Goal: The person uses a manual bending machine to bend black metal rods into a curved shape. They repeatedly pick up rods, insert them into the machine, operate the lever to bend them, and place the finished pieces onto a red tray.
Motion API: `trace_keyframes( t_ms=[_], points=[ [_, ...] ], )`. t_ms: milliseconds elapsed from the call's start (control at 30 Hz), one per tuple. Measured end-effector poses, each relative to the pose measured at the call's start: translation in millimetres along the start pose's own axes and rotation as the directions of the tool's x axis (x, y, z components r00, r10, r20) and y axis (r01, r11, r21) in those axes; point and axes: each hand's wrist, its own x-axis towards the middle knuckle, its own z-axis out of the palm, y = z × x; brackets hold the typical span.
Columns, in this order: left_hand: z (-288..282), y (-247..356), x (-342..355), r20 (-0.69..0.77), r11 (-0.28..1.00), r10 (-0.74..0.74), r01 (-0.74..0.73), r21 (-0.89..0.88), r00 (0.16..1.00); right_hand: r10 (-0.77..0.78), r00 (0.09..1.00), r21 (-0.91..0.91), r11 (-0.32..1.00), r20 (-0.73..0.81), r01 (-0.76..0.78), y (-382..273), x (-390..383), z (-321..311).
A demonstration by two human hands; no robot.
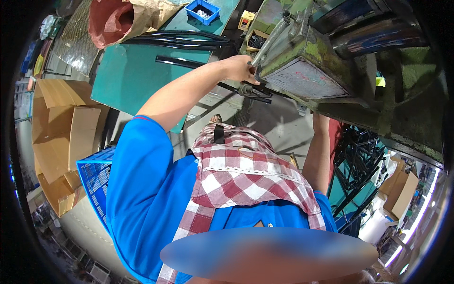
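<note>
My left hand (pixel 240 69) reaches up to the near left corner of a green, oil-stained machine (pixel 331 71). Its fingers curl closed beside a dark metal part there, and what lies in them is hidden. A coil spring (pixel 272 40) slants just above this hand. Below it, a dark metal rod assembly (pixel 246 90) sticks out. A long black tube (pixel 179 61) lies on the green table, passing behind my left forearm. My right hand (pixel 319 119) goes under the machine's lower edge, so only the wrist end shows and the fingers are out of sight.
On the green table (pixel 123 80) are a brown paper sack (pixel 151 19), more black tubes (pixel 184 40) and a blue tray (pixel 202 11) of small parts. A cardboard box (pixel 61 128) and blue crate (pixel 94 175) stand left. Black metal pieces (pixel 362 151) pile up at right.
</note>
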Motion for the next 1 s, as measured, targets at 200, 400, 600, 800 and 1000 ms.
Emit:
trace_keyframes(
  t_ms=[200, 400, 600, 800, 1000],
  points=[
    [2, 8, -7, 0.036, 0.993, 0.037, -0.041, 0.113, 0.999, 0.203, 0.979, 0.014, 0.979, -0.028, -0.202, 43, -3, -21],
    [-6, 5, -23, 0.153, 0.969, -0.229, 0.240, -0.063, 0.961, -0.262, 0.885, -0.839, 0.301, 0.386, 0.454, -38, -18, 27],
    [-17, 21, -20, 0.236, 0.962, -0.199, 0.144, 0.233, 0.951, 0.073, 0.834, -0.796, 0.354, 0.546, 0.490, -75, -45, 143],
    [-24, 3, 62, -0.163, 0.908, 0.111, -0.034, 0.417, 0.980, -0.357, 0.679, -0.682, 0.140, 0.641, 0.718, -23, -34, 129],
    [1, -3, 153, -0.272, 0.854, 0.032, 0.115, 0.508, 0.962, -0.348, 0.762, -0.761, 0.172, 0.546, 0.625, -35, -56, 116]
  ],
)
